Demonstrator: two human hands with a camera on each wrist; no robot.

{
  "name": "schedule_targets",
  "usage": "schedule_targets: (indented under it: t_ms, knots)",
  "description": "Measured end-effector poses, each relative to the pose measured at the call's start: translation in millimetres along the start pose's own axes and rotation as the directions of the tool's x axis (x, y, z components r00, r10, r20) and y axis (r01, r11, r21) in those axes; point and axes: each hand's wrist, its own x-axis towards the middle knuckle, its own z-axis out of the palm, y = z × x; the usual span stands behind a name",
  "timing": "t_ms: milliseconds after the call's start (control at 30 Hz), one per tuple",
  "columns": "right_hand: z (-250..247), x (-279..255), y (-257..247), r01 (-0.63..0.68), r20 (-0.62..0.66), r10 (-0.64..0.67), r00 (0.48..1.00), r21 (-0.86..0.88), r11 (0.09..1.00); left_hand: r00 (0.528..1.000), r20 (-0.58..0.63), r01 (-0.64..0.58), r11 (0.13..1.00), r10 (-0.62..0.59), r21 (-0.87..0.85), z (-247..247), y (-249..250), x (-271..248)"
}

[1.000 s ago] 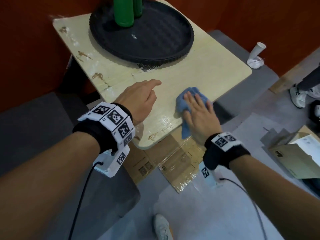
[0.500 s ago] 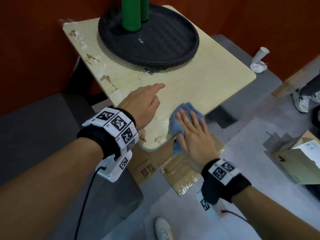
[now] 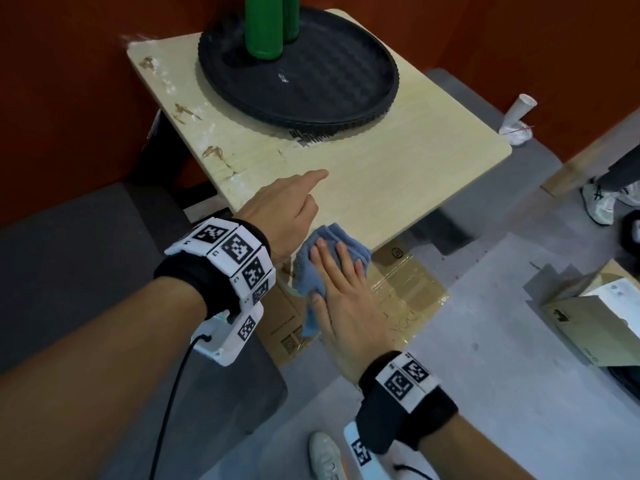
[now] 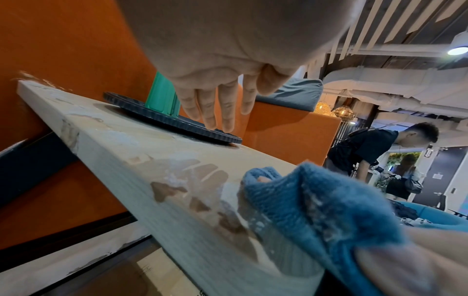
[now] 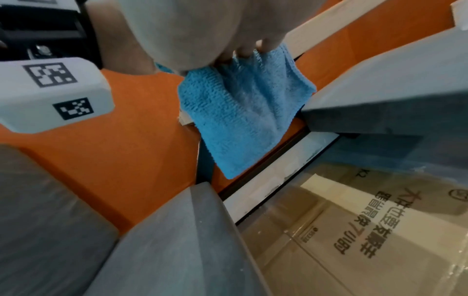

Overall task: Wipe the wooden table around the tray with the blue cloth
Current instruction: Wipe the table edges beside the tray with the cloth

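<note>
A light wooden table (image 3: 398, 174) carries a black round tray (image 3: 346, 81) with green bottles (image 3: 263, 26) at its far side. My right hand (image 3: 343, 289) lies flat on the blue cloth (image 3: 308, 261) and presses it onto the table's near edge, with part of the cloth hanging over. My left hand (image 3: 294, 202) rests on the table just left of the cloth, index finger stretched out. Brown stains (image 3: 214, 154) mark the left edge. In the left wrist view the cloth (image 4: 316, 200) sits beside smeared stains (image 4: 167, 190). From the right wrist view the cloth (image 5: 240, 112) dangles below the palm.
Flattened cardboard (image 3: 398, 296) lies on the floor under the near edge. A cardboard box (image 3: 595, 317) stands at the right. A white paper cup (image 3: 517, 116) rests on the grey seat behind the table. Another person's shoe (image 3: 599, 202) is at the far right. Red walls close the back.
My right hand has slid the cloth left along the near edge, close beside my left hand. The left hand has stayed where it was.
</note>
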Motion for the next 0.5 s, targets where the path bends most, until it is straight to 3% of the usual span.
schedule_targets:
  t_ms: [100, 200, 300, 400, 500]
  knots:
    - [-15, 9, 32, 0.063, 0.034, -0.059, 0.998, -0.147, 0.987, 1.0, -0.004, 0.005, 1.0, -0.006, -0.006, 1, 2, 3]
    - [-46, 35, 86, -0.104, -0.074, 0.097, 0.992, -0.09, 0.991, 1.0, -0.009, 0.019, 1.0, -0.019, 0.001, -2, 2, 3]
    - [-75, 61, 130, -0.232, -0.072, 0.232, 0.97, -0.005, 0.973, 1.0, -0.025, 0.018, 1.0, -0.018, 0.007, -7, 1, 1]
    - [-59, 51, 102, -0.248, -0.106, 0.253, 0.962, 0.056, 0.967, 0.999, -0.021, 0.034, 0.999, -0.034, 0.004, -8, -4, -3]
    - [-19, 18, 36, -0.061, -0.057, 0.057, 0.997, -0.066, 0.996, 0.999, -0.016, 0.047, 0.999, -0.047, -0.003, -8, -10, -4]
